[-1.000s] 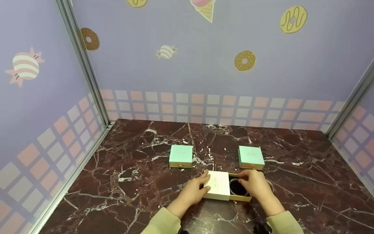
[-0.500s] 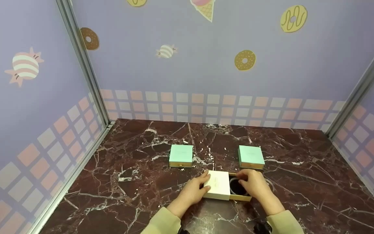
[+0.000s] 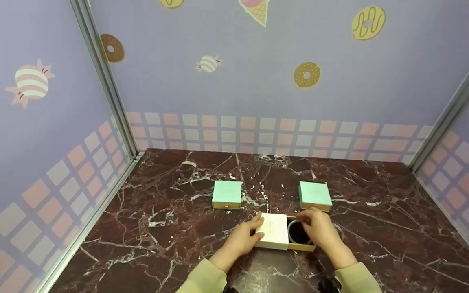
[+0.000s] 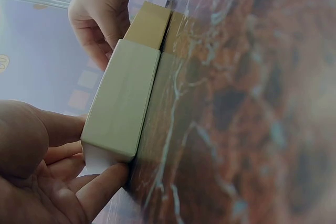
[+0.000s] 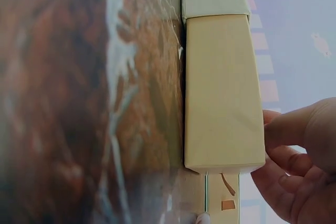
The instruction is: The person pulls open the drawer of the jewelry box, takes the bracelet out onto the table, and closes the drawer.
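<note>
Your left hand [image 3: 243,239] grips the white cover [image 3: 274,230], likely to steady it. Your right hand [image 3: 321,228] is at the drawer [image 5: 224,93], grip unclear.

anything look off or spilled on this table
Yes, maybe: white flecks show on the marble table between the two green boxes. They look like crumbs, though they could be stone pattern. The white box has its drawer partly out, but shows no visible damage.

The right hand [image 3: 322,230] has shifted slightly toward the far edge of the drawer [image 3: 303,247]
</note>
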Motion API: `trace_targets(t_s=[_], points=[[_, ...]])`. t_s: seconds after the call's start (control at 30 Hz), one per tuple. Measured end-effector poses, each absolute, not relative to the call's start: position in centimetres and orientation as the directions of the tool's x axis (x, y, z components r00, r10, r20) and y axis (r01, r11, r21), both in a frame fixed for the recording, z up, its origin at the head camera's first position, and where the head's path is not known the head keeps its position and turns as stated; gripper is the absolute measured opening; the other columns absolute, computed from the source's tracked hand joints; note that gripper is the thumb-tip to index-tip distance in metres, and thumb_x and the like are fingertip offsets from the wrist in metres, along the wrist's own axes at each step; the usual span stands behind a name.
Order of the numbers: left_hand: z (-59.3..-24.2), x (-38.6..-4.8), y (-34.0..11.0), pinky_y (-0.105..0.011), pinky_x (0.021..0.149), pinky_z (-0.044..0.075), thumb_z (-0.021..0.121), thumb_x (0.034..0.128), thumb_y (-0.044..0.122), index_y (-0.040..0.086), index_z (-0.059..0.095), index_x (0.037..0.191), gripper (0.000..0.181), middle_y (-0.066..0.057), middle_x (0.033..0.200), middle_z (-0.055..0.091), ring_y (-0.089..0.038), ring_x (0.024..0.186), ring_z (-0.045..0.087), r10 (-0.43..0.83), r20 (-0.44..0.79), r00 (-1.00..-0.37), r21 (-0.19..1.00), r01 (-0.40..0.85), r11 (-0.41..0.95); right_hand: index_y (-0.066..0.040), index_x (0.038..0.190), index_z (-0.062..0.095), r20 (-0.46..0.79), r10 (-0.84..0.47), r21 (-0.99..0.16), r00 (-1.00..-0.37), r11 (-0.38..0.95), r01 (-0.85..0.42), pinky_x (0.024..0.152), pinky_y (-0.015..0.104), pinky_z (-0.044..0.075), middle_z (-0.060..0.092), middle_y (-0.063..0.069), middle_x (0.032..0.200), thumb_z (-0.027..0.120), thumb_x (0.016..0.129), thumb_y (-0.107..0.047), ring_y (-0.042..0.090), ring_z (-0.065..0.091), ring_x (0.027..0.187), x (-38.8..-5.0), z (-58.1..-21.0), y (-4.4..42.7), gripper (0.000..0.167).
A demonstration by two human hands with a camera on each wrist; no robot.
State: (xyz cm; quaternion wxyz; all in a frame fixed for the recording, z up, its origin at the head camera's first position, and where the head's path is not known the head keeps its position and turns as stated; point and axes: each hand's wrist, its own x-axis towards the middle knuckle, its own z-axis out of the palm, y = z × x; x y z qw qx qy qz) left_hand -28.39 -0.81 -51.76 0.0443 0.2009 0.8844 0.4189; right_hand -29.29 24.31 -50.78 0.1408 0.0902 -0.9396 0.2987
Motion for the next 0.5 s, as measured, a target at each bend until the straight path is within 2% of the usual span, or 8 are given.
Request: trace_targets(t_s=[0.27,0.37,0.5], points=[[-51.6,-28.4,-0.8,-0.059,0.123,0.033,0.065,0.1003,0.015,0.0,0.053,0.148,0.051,-0.013,0.164,0.039,-0.046,0.147,0.041,0.394,0.094,-0.914,0.767,0.319,0.557,-0.006,0.098,0.08,0.307,-0.128,-0.483,-0.943,0.833,-0.27,0.067,0.03,0.05,0.063,0.004,0.089,0.069,0.084,0.01,0.013,0.055,0.075,-29.1,-50.1,24.6,0.024],[-51.5,-28.4,-0.8,-0.06,0.123,0.032,0.065,0.1001,0.015,0.0,0.053,0.147,0.051,-0.014,0.163,0.04,-0.046,0.147,0.042,0.395,0.099,-0.913,0.764,0.324,0.557,-0.007,0.095,0.079,0.321,-0.14,-0.474,-0.937,0.833,-0.286,0.068,0.032,0.053,0.064,0.004,0.088,0.072,0.085,0.008,0.014,0.058,0.074,-29.2,-49.9,24.8,0.019],[-51.5,-28.3,-0.9,-0.066,0.123,0.028,0.066,0.0993,0.015,-0.001,0.054,0.146,0.051,-0.015,0.162,0.042,-0.047,0.146,0.043,0.396,0.111,-0.911,0.753,0.338,0.565,-0.006,0.092,0.078,0.324,-0.153,-0.48,-0.934,0.824,-0.301,0.079,0.042,0.061,0.072,0.006,0.087,0.074,0.087,0.006,0.018,0.067,0.076,-29.2,-49.6,25.2,0.014]])
